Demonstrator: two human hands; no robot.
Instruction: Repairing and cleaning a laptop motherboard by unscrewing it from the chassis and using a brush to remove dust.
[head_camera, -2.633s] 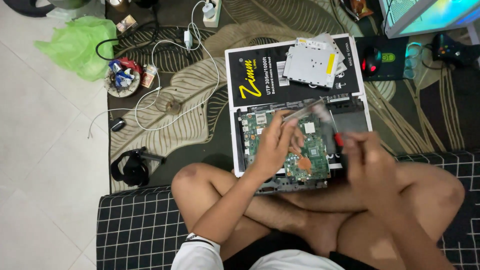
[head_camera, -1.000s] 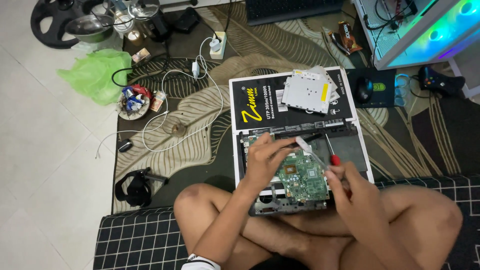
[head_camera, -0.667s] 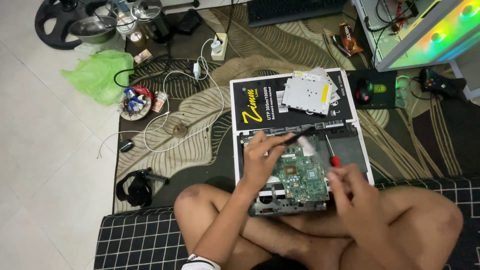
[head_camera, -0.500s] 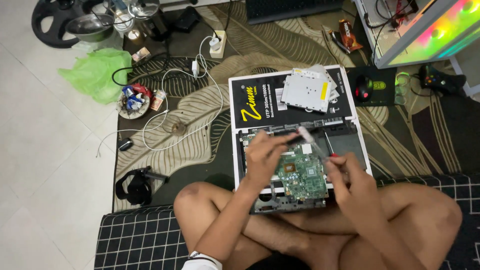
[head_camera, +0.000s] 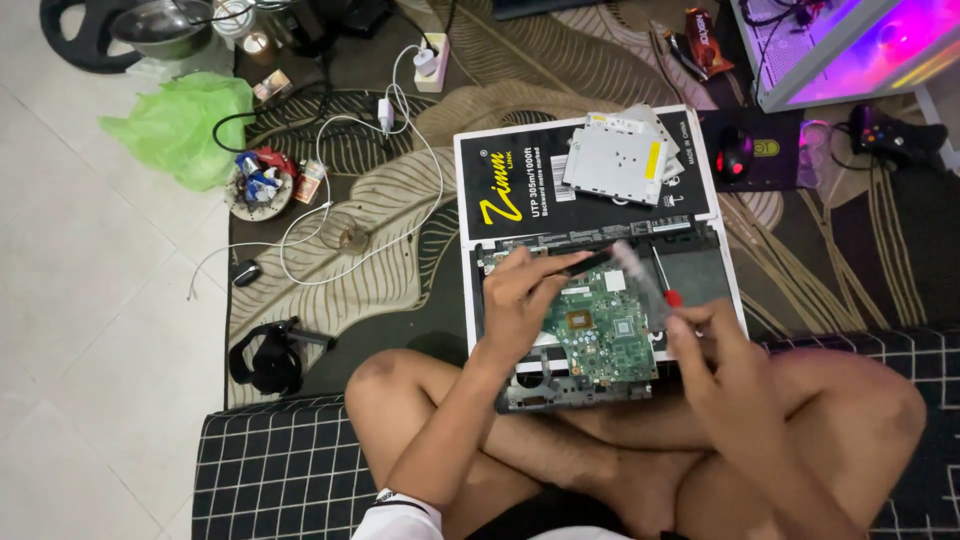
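I sit cross-legged over an opened laptop base (head_camera: 700, 262) holding a green circuit board (head_camera: 605, 335). My left hand (head_camera: 522, 298) rests on the board's left part, its fingers pinched on a thin dark strip (head_camera: 592, 260) at the board's top edge. My right hand (head_camera: 712, 345) is at the board's right side, closed on a pale, motion-blurred tool (head_camera: 635, 275) angled over the board. A thin screwdriver with a red handle (head_camera: 671, 296) lies just beside that hand.
The base lies on a flat black-and-white box (head_camera: 500, 150) with a silver drive (head_camera: 615, 160) on top. A mouse (head_camera: 735, 155), game controller (head_camera: 890, 130) and lit computer case (head_camera: 850, 40) are at right. White cables (head_camera: 330, 200), a green bag (head_camera: 180, 125) and black headphones (head_camera: 265, 355) lie left.
My head has come closer, so the view is tighter. The left hand slid up to the board's top edge, and the pale tool now sweeps across the board from the right hand.
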